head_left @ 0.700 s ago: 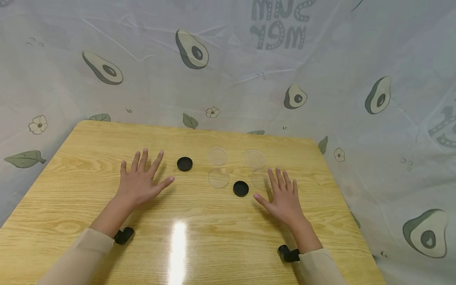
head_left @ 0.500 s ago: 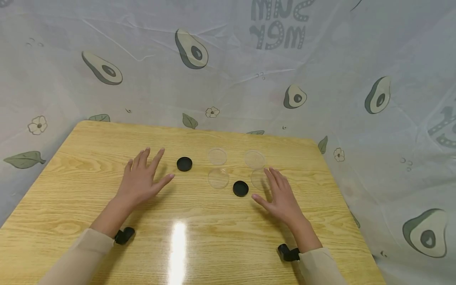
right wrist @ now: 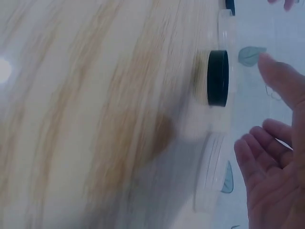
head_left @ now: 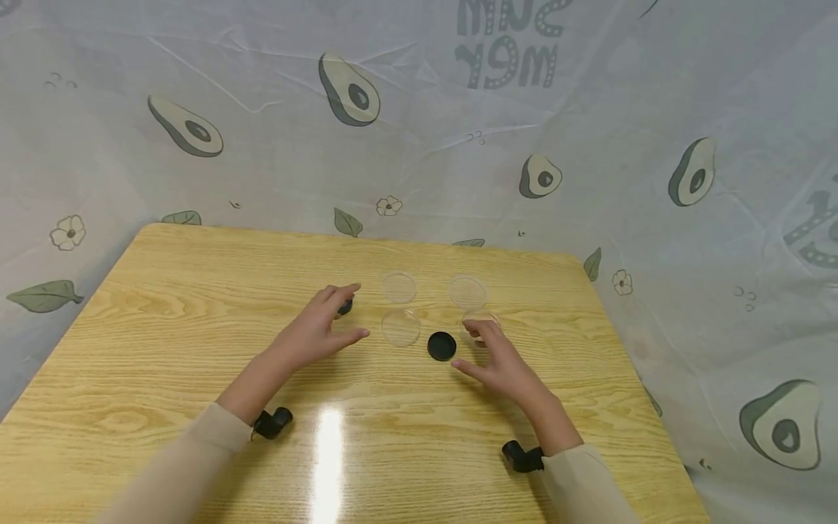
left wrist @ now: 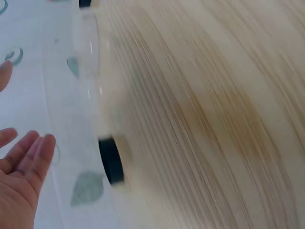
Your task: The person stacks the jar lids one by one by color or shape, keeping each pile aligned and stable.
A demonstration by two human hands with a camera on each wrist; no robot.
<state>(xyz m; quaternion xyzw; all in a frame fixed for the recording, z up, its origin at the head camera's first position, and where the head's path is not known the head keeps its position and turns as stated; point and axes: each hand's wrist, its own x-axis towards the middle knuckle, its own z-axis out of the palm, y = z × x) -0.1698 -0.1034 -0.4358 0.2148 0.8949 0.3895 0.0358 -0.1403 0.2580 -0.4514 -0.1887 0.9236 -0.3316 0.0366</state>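
Note:
My left hand (head_left: 317, 331) is over the table's left middle, thumb and fingers apart with nothing between them. It partly covers one black round lid (head_left: 345, 306); in the left wrist view that lid (left wrist: 111, 161) lies flat beyond the fingers. My right hand (head_left: 500, 364) hovers with bent, spread fingers, holding nothing, just right of a second black lid (head_left: 441, 346). Its fingers overlap a clear shallow round dish (head_left: 489, 317). The right wrist view shows the second black lid (right wrist: 218, 78) and the clear dish (right wrist: 209, 171) close by the fingers.
More clear round dishes lie between and behind the hands: one at front left (head_left: 401, 327), one at back left (head_left: 398, 287), one at back right (head_left: 468, 292). The wooden table (head_left: 393, 451) ends at the back against a printed curtain (head_left: 419, 145).
My left hand has moved right, from beside the left black lid to over it. My right hand has shifted slightly left toward the other black lid, its fingers bending more. The lids and dishes stay put.

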